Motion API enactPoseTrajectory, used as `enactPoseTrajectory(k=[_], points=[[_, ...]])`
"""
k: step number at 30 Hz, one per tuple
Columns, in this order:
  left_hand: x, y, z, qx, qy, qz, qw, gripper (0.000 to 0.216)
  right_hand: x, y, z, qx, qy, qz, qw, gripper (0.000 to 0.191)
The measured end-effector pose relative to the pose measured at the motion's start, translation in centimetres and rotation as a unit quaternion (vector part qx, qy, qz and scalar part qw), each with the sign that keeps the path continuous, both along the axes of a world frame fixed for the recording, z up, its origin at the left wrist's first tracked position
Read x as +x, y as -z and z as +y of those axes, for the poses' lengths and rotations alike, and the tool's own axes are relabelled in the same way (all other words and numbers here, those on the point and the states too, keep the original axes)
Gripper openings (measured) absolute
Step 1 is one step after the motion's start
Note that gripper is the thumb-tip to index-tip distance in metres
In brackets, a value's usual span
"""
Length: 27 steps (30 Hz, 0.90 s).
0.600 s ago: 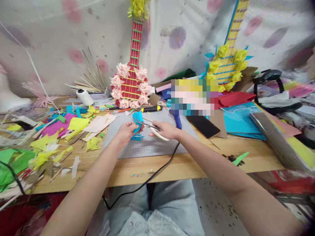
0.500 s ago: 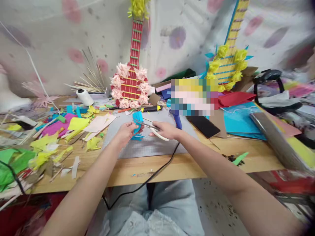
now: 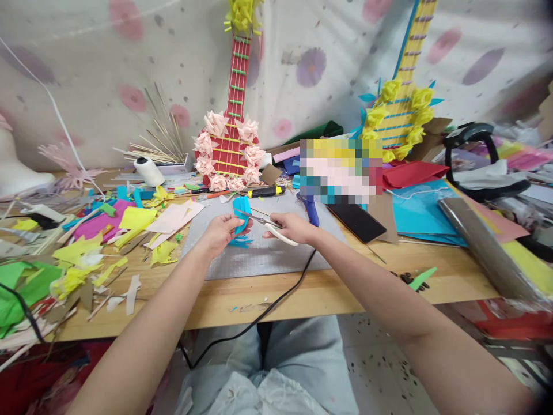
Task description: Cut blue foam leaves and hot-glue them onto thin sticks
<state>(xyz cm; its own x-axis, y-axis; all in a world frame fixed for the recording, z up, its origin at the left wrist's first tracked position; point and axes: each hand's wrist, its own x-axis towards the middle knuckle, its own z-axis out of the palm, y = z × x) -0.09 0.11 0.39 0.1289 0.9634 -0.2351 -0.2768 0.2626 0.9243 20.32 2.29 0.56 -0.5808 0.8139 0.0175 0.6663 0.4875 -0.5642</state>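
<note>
The left hand (image 3: 221, 231) pinches a folded blue paper piece (image 3: 242, 208) between thumb and fingertips, holding it upright just above a grey rectangular cutting mat (image 3: 259, 259) on the wooden bench (image 3: 328, 291). The right hand (image 3: 292, 228) is closed through the loops of white-handled metal scissors (image 3: 260, 219), whose blades stand slightly apart with their tips at the paper's right edge. Small blue paper offcuts (image 3: 240, 242) lie on the mat just below the left hand. A black cable (image 3: 263, 311) runs from beside the right wrist over the bench's near edge. Right of the right hand lie a blue glue gun (image 3: 311, 211) and a flat black phone (image 3: 356, 222). Left of the left hand spread loose yellow, pink and green paper scraps (image 3: 108, 227). Beyond both hands a red cardboard guitar with pink paper flowers (image 3: 228, 151) leans against the cloth.
</note>
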Motion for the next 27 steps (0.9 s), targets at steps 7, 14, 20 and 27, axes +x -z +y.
enactPoseTrajectory(k=[7,14,20,27], points=[[0.1,-0.2,0.1,-0.012,-0.017,0.011,1.000,0.007,0.3,0.6,0.5,0.002,0.083,-0.001,0.997,0.045],[-0.2,0.2,0.5,-0.034,-0.043,0.007,0.998,0.005,0.5,0.8,1.3,-0.021,0.269,-0.160,0.950,0.044],[-0.3,0.4,0.8,-0.055,-0.082,-0.013,0.995,0.004,0.3,1.5,1.5,0.045,0.253,-0.225,0.940,0.037],[0.1,0.4,1.1,-0.062,-0.147,-0.030,0.987,0.008,-0.8,0.5,1.1,0.101,0.258,-0.080,0.957,0.027]])
